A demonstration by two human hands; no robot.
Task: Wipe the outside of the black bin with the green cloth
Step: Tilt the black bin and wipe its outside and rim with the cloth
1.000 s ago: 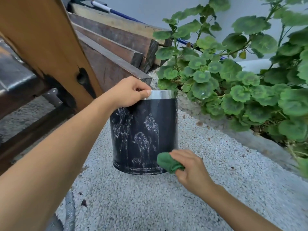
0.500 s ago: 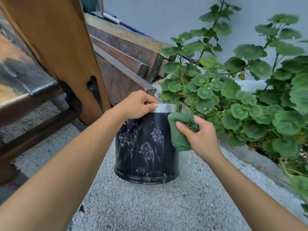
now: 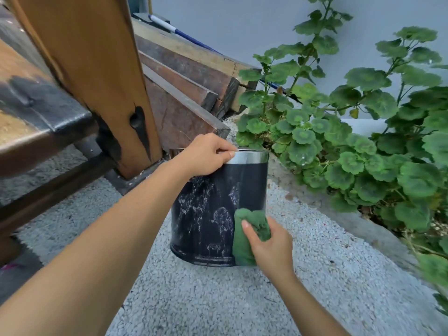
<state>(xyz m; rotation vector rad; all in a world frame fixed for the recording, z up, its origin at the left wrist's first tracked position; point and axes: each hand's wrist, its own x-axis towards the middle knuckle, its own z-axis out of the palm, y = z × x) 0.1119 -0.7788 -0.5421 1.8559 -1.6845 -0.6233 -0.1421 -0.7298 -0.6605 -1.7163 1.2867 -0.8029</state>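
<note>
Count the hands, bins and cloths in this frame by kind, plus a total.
Hands: 2, the left hand on the bin's rim and the right hand holding the cloth
Bins: 1, the black bin
Cloths: 1, the green cloth
Total: 4

Left of the left grip (image 3: 206,155) I see a thick wooden post (image 3: 97,69) standing upright on the pebbled floor (image 3: 218,301). A dark, worn wooden board (image 3: 41,117) is further to the left. Behind this grip, some wooden planks (image 3: 194,76) lie stacked along a grey wall (image 3: 242,25), and a white-and-blue pole (image 3: 167,26) runs behind them. To the right of the right grip (image 3: 271,246) and beyond it grows a plant (image 3: 351,151) with round green leaves, behind a low concrete kerb (image 3: 363,221).
</note>
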